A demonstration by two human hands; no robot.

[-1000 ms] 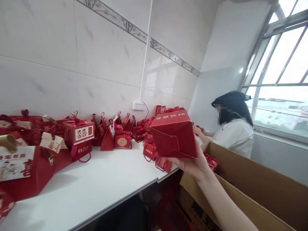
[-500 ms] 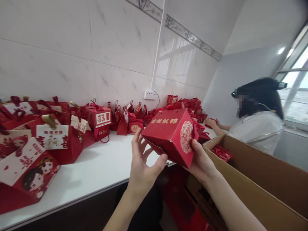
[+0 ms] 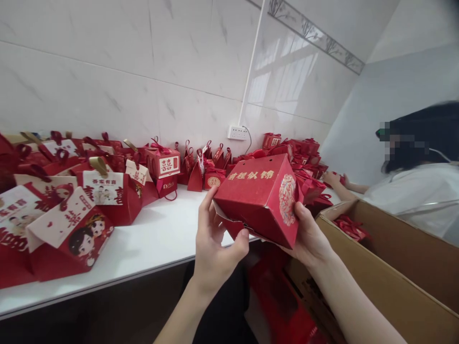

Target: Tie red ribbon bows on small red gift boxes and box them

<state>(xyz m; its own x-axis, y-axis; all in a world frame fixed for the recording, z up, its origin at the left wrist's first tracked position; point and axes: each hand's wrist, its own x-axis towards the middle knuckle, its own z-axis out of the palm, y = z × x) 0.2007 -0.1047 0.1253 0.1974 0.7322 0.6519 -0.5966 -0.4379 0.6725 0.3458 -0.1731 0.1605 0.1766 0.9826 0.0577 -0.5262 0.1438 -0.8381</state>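
A red paper gift box [image 3: 251, 186] with gold lettering and a round flower emblem is held up between both my hands, tilted, over the table's front edge. My left hand [image 3: 218, 243] grips its left side, the thumb at the lower edge where a flap stands slightly apart. Around the right end with the emblem, my right hand [image 3: 304, 234] is closed, its thumb on that face; its other fingers are mostly hidden behind the box. A red ribbon shows at the box's right edge.
Several red gift boxes [image 3: 107, 191] stand on the white table [image 3: 158, 239] at left; more are heaped [image 3: 287, 148] at the back. At right stands a cardboard carton [image 3: 380, 272] with red ribboned things inside. Beyond it, a person [image 3: 416, 191] handles something red. A power strip [image 3: 238, 133] is on the wall.
My view has turned a little left, so table, carton and co-worker appear further right. The box stays in both hands, slightly turned, and its lower flap shows a wider gap.
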